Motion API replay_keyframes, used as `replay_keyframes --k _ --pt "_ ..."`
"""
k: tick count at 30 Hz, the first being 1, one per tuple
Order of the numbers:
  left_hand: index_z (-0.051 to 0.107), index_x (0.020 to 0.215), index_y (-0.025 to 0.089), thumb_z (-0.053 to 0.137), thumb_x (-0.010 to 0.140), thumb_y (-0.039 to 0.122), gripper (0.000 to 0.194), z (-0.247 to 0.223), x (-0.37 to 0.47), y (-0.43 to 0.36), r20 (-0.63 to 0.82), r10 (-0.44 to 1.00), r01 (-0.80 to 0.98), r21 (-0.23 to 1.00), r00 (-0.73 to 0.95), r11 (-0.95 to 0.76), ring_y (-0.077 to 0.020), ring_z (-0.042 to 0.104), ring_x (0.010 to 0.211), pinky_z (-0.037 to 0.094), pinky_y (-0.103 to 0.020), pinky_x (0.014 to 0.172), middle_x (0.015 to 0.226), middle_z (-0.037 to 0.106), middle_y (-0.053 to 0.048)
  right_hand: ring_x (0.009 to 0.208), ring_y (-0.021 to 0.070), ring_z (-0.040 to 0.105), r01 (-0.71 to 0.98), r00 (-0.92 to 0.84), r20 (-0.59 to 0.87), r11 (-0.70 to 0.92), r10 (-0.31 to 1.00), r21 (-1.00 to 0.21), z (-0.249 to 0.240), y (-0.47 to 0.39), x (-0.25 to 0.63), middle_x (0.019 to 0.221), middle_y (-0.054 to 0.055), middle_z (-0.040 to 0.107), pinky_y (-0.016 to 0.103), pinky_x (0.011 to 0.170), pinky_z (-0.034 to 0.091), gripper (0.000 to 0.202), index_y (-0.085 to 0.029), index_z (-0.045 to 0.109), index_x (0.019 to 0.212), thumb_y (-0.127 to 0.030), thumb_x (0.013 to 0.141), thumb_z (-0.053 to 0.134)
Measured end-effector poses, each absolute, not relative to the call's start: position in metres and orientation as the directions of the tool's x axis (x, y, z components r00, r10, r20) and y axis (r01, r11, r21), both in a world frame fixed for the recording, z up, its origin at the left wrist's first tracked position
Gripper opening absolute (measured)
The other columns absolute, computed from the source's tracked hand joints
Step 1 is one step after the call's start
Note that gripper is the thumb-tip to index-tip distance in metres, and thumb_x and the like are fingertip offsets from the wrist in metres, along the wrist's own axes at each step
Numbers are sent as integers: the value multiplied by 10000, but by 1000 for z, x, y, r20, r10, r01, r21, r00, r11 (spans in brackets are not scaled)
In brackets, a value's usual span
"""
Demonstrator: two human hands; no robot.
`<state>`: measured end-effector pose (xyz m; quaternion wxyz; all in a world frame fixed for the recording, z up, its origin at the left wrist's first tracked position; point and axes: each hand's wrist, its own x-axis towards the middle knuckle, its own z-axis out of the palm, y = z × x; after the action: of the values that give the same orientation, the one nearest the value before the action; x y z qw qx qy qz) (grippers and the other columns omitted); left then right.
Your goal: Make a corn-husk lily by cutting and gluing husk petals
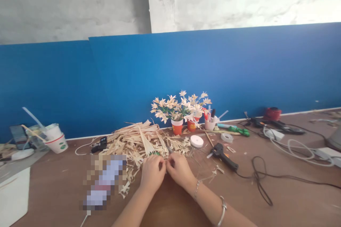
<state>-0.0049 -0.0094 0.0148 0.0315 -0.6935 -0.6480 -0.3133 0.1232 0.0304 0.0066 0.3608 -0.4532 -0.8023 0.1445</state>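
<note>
My left hand (153,173) and my right hand (180,171) meet over the near middle of the table, fingers pinched together. What lies between the fingertips is too small to make out. Just beyond my left hand a pale, fan-shaped husk piece (146,142) stands out, with a bit of green at its lower end; I cannot tell whether the hand holds it. A thin grey rod-like thing (168,148) shows above my right fingers. Beyond both hands spreads a heap of dried husk strips (128,136), resembling corn husk.
Husk flowers (173,108) stand in an orange pot (177,127). A white ribbon roll (196,141), clear tape (227,137) and a black glue gun (223,158) with a looping cable lie right. Left are a blurred-out object (105,184) and a paper cup (57,144). A blue partition (186,67) stands behind.
</note>
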Motion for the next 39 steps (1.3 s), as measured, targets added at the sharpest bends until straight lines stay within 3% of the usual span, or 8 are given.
replay_keyframes --k 4,9,14,20,24,30,35,39 --pt "562 633 195 483 763 167 155 15 -11 -8 495 861 918 383 -112 -100 -189 546 715 334 -315 707 663 602 -11 612 142 502 692 -234 415 451 879 -564 10 32 127 600 10 571 230 602 317 127 -169 533 568 -93 667 508" --pt "576 660 201 455 804 195 187 19 -15 -8 480 875 917 373 -58 -144 -198 556 747 335 -323 719 691 623 -17 813 175 553 536 -319 511 596 799 -598 13 34 131 819 27 634 261 739 359 119 -184 605 812 -139 731 531" --pt "587 679 209 484 787 194 150 20 -5 -11 466 885 925 335 1 -178 -205 567 772 328 -316 701 717 640 -19 816 170 533 534 -386 551 667 739 -520 12 28 128 805 20 609 283 769 334 94 -180 566 696 -122 757 523" --pt "585 601 194 488 749 180 178 22 -21 -8 483 847 941 334 -221 55 -203 575 711 330 -308 688 651 636 -25 838 178 520 638 -296 548 589 782 -496 13 31 130 807 30 603 290 771 312 122 -161 547 656 -47 690 518" --pt "608 659 198 449 790 217 206 24 -46 -5 501 806 911 397 -315 110 -177 573 667 339 -267 640 674 652 -22 852 173 525 641 -418 473 621 776 -452 9 36 134 822 18 619 291 765 307 148 -179 605 642 -93 741 536" --pt "581 590 200 404 848 298 328 16 -65 0 495 801 928 320 -335 190 -186 569 621 335 -264 589 582 623 -33 862 166 535 639 -550 405 680 730 -359 8 36 137 853 22 621 273 752 342 187 -212 672 694 -155 799 529" --pt "629 992 191 475 812 245 243 10 -67 4 501 813 921 376 -296 103 -216 600 829 399 -294 731 858 692 -63 841 201 567 831 -373 290 457 881 -319 18 39 146 858 87 628 272 716 391 164 -170 647 802 -134 781 489" --pt "626 1049 208 429 842 230 287 7 -62 7 456 860 930 363 -230 57 -228 588 891 407 -327 773 948 689 -80 859 270 587 921 -274 144 303 951 -245 22 38 148 908 154 630 319 685 410 224 -120 615 914 -256 749 548"
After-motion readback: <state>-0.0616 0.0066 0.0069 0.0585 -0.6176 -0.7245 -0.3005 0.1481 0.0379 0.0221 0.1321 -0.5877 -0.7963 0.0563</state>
